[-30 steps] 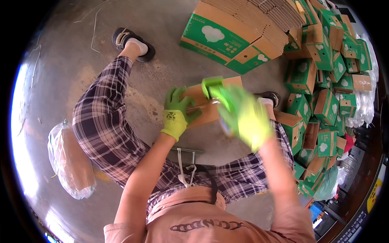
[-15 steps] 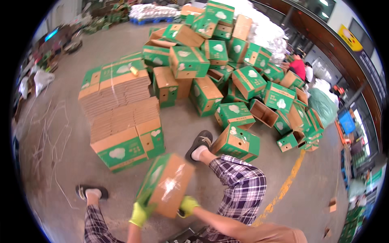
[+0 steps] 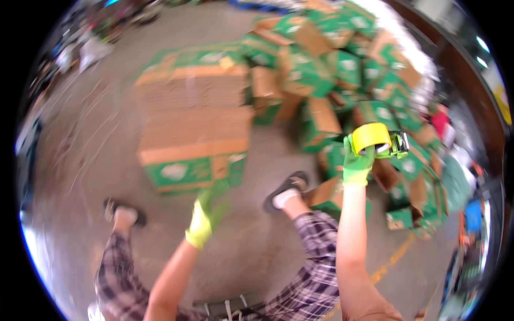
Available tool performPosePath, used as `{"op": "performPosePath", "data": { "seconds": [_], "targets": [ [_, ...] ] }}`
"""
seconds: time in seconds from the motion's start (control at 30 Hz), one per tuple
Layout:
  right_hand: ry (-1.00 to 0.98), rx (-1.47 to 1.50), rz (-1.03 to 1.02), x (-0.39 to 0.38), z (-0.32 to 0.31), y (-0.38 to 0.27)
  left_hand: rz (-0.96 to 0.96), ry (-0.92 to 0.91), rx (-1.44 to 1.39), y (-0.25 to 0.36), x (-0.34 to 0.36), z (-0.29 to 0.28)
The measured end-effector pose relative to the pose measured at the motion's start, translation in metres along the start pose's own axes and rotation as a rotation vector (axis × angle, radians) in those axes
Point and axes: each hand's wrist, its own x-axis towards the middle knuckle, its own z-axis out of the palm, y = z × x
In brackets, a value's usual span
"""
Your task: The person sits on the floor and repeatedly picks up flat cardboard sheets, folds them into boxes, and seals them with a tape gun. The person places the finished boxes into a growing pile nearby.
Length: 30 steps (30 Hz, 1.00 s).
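My left hand [image 3: 204,215], in a yellow-green glove, reaches toward a stack of flat cardboard cartons [image 3: 193,127] on the floor. Blurred by motion, its fingers look stretched out and hold nothing; whether they touch the lowest green edge I cannot tell. Raised at the right, my gloved right hand [image 3: 357,164] is closed around a tape dispenser [image 3: 395,145] with a wide yellow roll of tape [image 3: 370,136] on it. Behind that hand lies the heap of green and brown boxes.
Folded green-and-brown boxes [image 3: 321,120] are heaped at the far right. A small yellowish roll [image 3: 226,63] rests on the carton stack. White bags [image 3: 93,52] lie at the far left. A person in red [image 3: 440,125] is beyond the heap. My seat's frame [image 3: 227,308] shows below.
The taped box that both hands held has left them. My right hand has risen to the right and now holds the tape dispenser; the left has moved up toward the carton stack. The view has turned.
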Motion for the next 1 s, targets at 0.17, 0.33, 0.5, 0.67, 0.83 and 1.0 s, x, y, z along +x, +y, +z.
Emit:
{"op": "performPosePath", "data": {
  "seconds": [0.17, 0.33, 0.5, 0.67, 0.83, 1.0],
  "targets": [
    [0.134, -0.042, 0.530, -0.085, 0.013, 0.210, -0.041, 0.890, 0.424, -0.109, 0.083, -0.148],
    [0.215, -0.075, 0.619, -0.113, 0.066, 0.290, -0.224, 0.617, -0.032, -0.116, 0.100, -0.171],
    [0.274, -0.150, 0.392, -0.182, 0.068, 0.252, -0.237, 0.843, -0.326, -0.118, 0.033, -0.148],
    [0.055, -0.295, 0.206, -0.277, 0.074, 0.176, -0.394, 1.027, -0.470, -0.072, -0.013, -0.162],
    [0.369, -0.660, 0.147, -0.325, 0.037, 0.145, -0.210, 1.037, -0.248, -0.078, -0.072, -0.131],
    [-0.210, -1.151, -0.573, -0.347, 0.010, 0.123, -0.372, 1.064, -0.209, -0.084, -0.131, -0.125]
  ]
}}
